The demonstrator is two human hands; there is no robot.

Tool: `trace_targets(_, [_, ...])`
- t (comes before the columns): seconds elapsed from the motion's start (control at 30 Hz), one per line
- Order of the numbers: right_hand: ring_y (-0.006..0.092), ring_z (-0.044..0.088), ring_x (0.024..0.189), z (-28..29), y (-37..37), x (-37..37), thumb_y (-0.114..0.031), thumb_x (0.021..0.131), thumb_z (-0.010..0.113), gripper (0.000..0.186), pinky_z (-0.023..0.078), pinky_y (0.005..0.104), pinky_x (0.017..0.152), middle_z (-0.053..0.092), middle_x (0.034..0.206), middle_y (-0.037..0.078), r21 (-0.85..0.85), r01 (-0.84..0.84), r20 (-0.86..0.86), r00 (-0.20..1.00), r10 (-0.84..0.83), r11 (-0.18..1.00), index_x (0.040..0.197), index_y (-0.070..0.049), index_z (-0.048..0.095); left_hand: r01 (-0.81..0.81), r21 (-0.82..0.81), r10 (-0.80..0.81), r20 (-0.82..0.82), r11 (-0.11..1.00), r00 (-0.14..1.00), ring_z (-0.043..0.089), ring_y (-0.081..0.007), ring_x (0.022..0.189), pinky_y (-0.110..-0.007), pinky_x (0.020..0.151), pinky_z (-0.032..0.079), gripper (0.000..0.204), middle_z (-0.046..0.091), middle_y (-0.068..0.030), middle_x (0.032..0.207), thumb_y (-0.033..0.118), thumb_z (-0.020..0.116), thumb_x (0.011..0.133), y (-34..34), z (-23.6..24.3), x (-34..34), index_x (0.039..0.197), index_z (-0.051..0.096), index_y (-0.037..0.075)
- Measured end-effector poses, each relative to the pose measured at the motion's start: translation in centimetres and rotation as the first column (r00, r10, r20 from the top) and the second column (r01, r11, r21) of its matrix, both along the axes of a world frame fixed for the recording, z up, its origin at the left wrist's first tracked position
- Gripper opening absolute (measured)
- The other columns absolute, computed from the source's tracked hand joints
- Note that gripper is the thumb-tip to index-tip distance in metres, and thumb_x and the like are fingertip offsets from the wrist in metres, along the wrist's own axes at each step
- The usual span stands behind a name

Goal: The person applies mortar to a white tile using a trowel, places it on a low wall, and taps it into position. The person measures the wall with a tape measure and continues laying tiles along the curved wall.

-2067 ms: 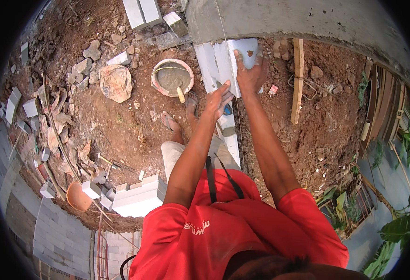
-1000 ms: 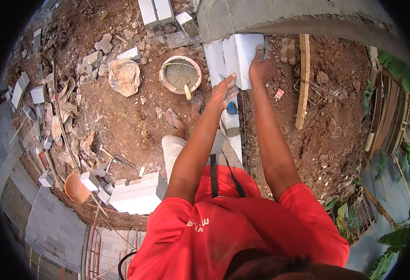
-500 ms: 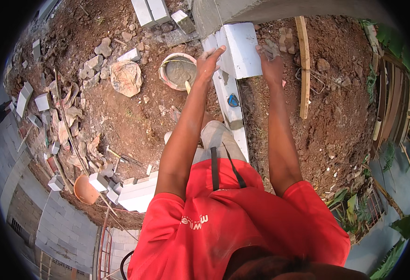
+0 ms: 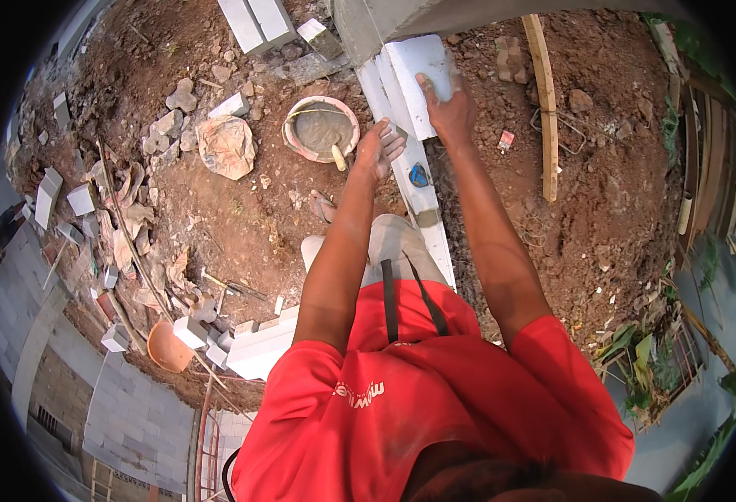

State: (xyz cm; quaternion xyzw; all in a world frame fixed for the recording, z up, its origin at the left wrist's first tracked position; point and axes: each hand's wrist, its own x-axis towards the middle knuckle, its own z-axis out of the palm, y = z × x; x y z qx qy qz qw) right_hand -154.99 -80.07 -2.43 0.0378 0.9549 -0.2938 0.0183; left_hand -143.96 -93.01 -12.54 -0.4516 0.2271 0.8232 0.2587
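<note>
- And here's the block (image 4: pixel 416 60), at the wall's (image 4: pixel 422 197) far end!
- Right hand (image 4: pixel 453 110) open, thumb and fingers spread across its right edge!
- Left hand (image 4: pixel 375 152), empty, fingers loose, near the wall's left edge!

Right hand (image 4: pixel 454 110) rested on white block (image 4: pixel 416 71) near grey concrete (image 4: pixel 485 18); left hand (image 4: pixel 376 152) empty, fingers spread. Blue object (image 4: pixel 418 175) lay on block course (image 4: pixel 423 197). Mortar bucket (image 4: pixel 288 135) stood left.

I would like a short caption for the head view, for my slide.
Right hand against a white block, left hand open nearby, and a bucket of grey mix to the left.
</note>
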Motion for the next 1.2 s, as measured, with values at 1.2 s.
trace_targets(1.2, [0.0414,0.064,0.115,0.6,-1.1,-0.9,-0.061,0.079,0.079,0.082,0.051,0.0491,0.098,0.066,0.124,0.022,-0.004,0.007,0.075,0.997,-0.007,1.000,0.131,0.000,0.063,-0.274,0.179,0.286,-0.047,0.945,0.957,0.063,-0.0376,0.119,-0.054,0.111,0.049,0.057,0.059,-0.0247,0.131,0.035,0.055,0.105,3.8,2.2,-1.7,0.141,0.040,-0.006])
